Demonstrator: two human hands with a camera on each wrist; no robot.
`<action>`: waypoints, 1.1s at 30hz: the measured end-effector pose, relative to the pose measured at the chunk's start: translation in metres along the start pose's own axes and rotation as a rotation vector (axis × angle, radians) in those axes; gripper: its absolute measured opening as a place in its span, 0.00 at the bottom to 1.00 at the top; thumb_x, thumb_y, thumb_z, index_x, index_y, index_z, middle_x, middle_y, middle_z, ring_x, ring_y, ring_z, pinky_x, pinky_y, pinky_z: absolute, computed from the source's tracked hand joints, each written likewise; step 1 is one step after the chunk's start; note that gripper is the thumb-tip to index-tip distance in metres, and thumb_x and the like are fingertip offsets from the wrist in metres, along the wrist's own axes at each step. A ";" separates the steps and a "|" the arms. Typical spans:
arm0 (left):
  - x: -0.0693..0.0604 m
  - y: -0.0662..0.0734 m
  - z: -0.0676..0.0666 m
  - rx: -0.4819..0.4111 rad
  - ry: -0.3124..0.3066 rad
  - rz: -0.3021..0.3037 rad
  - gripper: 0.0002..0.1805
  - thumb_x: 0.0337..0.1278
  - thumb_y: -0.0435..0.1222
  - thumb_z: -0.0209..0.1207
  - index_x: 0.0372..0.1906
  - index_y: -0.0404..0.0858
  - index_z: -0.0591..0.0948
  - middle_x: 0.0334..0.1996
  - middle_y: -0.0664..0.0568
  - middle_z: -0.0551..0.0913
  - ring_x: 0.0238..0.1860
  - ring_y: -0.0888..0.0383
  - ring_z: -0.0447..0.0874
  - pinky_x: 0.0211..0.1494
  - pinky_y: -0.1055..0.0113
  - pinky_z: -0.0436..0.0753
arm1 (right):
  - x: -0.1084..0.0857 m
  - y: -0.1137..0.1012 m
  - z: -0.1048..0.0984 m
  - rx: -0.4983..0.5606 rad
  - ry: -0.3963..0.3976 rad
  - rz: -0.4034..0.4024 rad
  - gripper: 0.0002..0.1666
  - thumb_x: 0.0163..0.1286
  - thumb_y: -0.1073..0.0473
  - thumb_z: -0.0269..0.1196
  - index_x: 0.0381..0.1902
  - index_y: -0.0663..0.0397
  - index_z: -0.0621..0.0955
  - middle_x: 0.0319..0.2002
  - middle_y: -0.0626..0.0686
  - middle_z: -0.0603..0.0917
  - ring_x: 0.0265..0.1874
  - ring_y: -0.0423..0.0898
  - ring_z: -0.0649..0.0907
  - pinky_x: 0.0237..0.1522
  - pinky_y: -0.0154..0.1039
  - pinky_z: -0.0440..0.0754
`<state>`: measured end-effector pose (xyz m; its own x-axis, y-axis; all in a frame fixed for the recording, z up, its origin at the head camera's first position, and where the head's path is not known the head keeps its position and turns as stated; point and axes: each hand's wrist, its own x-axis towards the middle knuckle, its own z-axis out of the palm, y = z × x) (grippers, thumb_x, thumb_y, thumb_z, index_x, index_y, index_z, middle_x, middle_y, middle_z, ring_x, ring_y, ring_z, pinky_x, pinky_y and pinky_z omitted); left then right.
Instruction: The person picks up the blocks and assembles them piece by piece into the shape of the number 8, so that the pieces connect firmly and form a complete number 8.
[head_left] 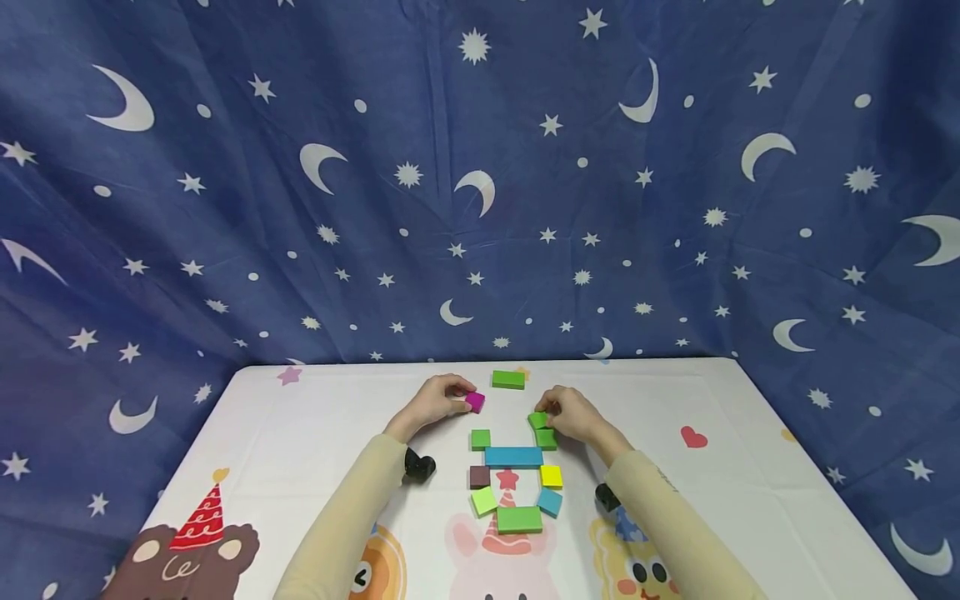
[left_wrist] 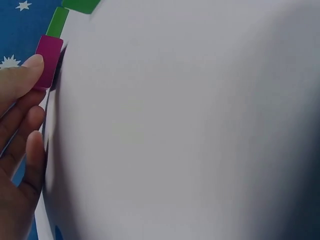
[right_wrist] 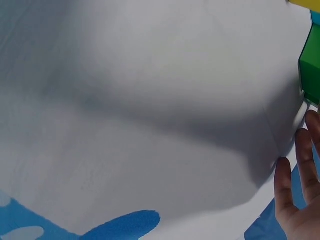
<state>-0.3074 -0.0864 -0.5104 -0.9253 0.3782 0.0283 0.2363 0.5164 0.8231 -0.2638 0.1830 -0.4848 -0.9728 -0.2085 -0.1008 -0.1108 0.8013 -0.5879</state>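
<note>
My left hand [head_left: 438, 402] pinches a magenta block [head_left: 475, 402] between thumb and fingers; the left wrist view shows the thumb on the face of this magenta block [left_wrist: 49, 62]. Over on the right, my right hand [head_left: 573, 414] has its fingertips on a green block [head_left: 537, 419], which touches another green block [head_left: 546, 439] just below it. In the right wrist view only some fingers of the right hand [right_wrist: 302, 200] show, and its grip is out of frame. Between the hands and a little farther back lies a long green block [head_left: 508, 380].
Below the hands, blocks form a figure: a green cube [head_left: 481, 439], a long blue block [head_left: 513, 457], a brown cube [head_left: 480, 477], a yellow cube [head_left: 551, 477], a lime cube [head_left: 483, 501], a blue cube [head_left: 550, 502] and a green bar [head_left: 519, 520]. A starry curtain [head_left: 525, 208] hangs behind the table.
</note>
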 end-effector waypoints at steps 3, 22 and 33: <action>-0.001 0.001 0.000 0.010 0.003 0.017 0.15 0.46 0.29 0.68 0.44 0.39 0.85 0.42 0.48 0.85 0.44 0.56 0.80 0.56 0.58 0.76 | 0.001 0.001 0.000 0.007 -0.007 -0.001 0.15 0.55 0.76 0.61 0.35 0.54 0.85 0.36 0.50 0.81 0.35 0.45 0.75 0.44 0.41 0.76; -0.012 0.018 0.010 0.001 -0.052 0.021 0.15 0.45 0.30 0.69 0.43 0.41 0.84 0.40 0.50 0.84 0.45 0.55 0.80 0.57 0.57 0.76 | 0.000 0.001 -0.001 0.010 -0.011 -0.005 0.15 0.55 0.76 0.61 0.35 0.55 0.85 0.36 0.51 0.81 0.35 0.46 0.74 0.43 0.41 0.74; -0.014 0.015 0.014 0.038 -0.075 0.025 0.13 0.46 0.32 0.69 0.41 0.41 0.84 0.39 0.51 0.83 0.41 0.60 0.78 0.54 0.63 0.75 | 0.001 0.003 0.001 -0.001 -0.009 -0.008 0.15 0.55 0.76 0.61 0.35 0.54 0.85 0.35 0.51 0.81 0.35 0.46 0.74 0.43 0.41 0.73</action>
<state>-0.2867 -0.0733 -0.5069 -0.8944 0.4473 0.0049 0.2716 0.5341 0.8006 -0.2645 0.1852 -0.4876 -0.9701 -0.2196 -0.1035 -0.1183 0.8001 -0.5881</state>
